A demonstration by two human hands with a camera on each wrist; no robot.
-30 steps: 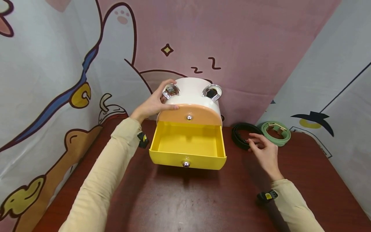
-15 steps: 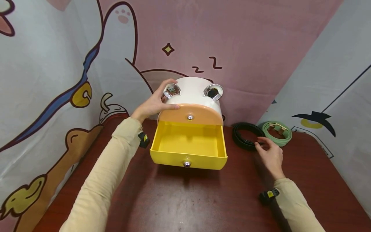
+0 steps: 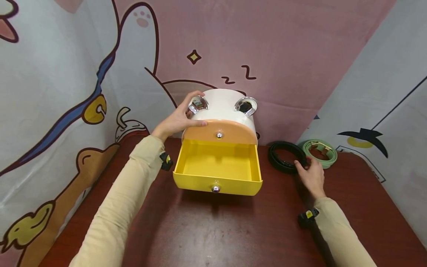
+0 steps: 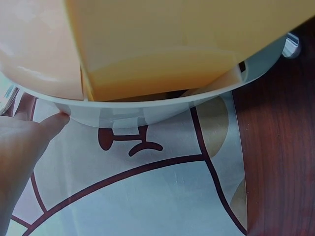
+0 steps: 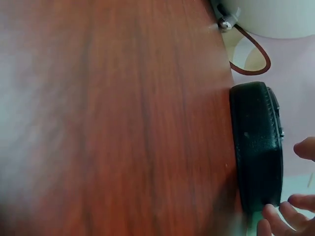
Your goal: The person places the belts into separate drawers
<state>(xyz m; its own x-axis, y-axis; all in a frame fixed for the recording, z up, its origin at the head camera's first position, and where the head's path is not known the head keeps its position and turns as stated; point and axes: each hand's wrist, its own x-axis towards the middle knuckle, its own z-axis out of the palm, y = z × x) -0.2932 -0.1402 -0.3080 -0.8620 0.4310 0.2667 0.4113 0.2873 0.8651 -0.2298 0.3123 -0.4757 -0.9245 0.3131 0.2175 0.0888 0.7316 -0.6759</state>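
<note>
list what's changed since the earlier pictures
The right hand has moved rightward to the right end of the black belt; its fingers now touch there, the thumb apart. Unchanged: the left hand holding the white box, the yellow drawer pulled out, the green belt coiled.

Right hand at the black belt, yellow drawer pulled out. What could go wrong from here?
1. The right hand touches the coiled black belt right beside the coiled green belt, so it might nudge both.
2. No tie shows around the black belt, so its coil may spring loose if lifted.
3. The yellow drawer juts well out of the white drawer box; pressing on its front might tip the box if the left hand lets go.
</note>
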